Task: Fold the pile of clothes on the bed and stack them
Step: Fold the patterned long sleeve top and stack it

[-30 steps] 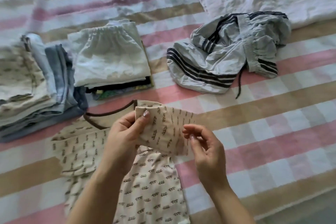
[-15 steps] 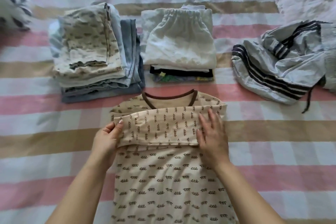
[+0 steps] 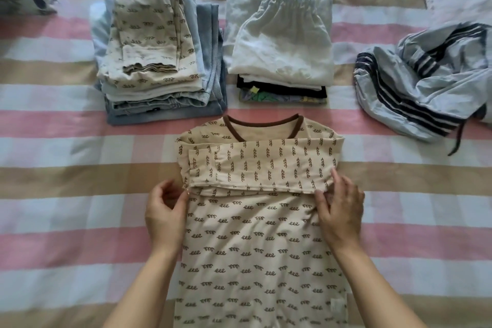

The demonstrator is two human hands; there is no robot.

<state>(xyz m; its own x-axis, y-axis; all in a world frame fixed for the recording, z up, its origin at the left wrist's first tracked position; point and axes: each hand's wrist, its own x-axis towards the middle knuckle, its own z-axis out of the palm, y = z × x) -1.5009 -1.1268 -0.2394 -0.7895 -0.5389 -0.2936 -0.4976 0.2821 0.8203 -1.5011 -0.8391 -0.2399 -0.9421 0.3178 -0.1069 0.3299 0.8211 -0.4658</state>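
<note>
On the bed (image 3: 66, 176), left hand (image 3: 165, 212) and right hand (image 3: 339, 210) pinch the shirt (image 3: 253, 247).

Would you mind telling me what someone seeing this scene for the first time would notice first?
The eye lands first on the cream printed top spread in the near centre, sleeves folded across its chest, with the left hand and right hand pinching its two side edges. Behind it sit a cream-topped stack and a white-topped stack, both neatly folded. A crumpled striped garment lies unfolded at the right.
</note>
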